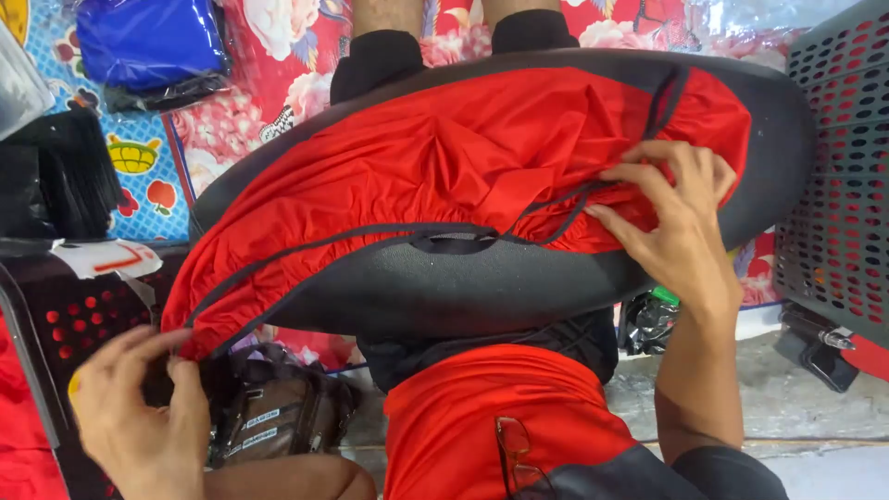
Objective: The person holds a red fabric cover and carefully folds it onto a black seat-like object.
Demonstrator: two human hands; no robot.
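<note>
A long black padded seat [482, 287] lies across my lap, half wrapped in a red fabric cover [417, 157] with a dark elastic hem. My left hand [139, 417] pinches the cover's left end at the seat's tip. My right hand [676, 218] presses on the cover's right part, fingers hooked on the dark hem cord [556, 208] where it bunches.
A dark perforated plastic crate [833, 176] stands at the right. A second crate [65, 324] is at the left, with a black brush [74, 171] and a blue plastic-wrapped bundle [148, 42] on a flowered mat. A brown bag [278, 407] sits below the seat.
</note>
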